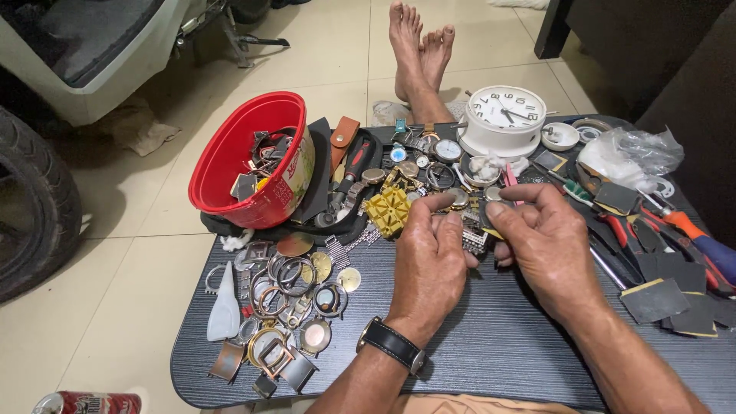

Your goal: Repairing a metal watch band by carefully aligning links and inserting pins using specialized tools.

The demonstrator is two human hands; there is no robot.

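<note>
Dark wood-grain counter (491, 337) carries both hands: the left hand (429, 257) and right hand (548, 245) meet above its middle, fingers curled narrowly around a small watch part (491, 194) pinched between them, just beside the yellow holder block (387, 211) and scattered watch cases (287, 307).

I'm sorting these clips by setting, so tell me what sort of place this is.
Probably an informal watch-repair spot on the floor of a home or garage: a low dark wood-grain table strewn with round metal watch cases, a white round alarm clock, and a black vehicle tyre beside it.
</note>
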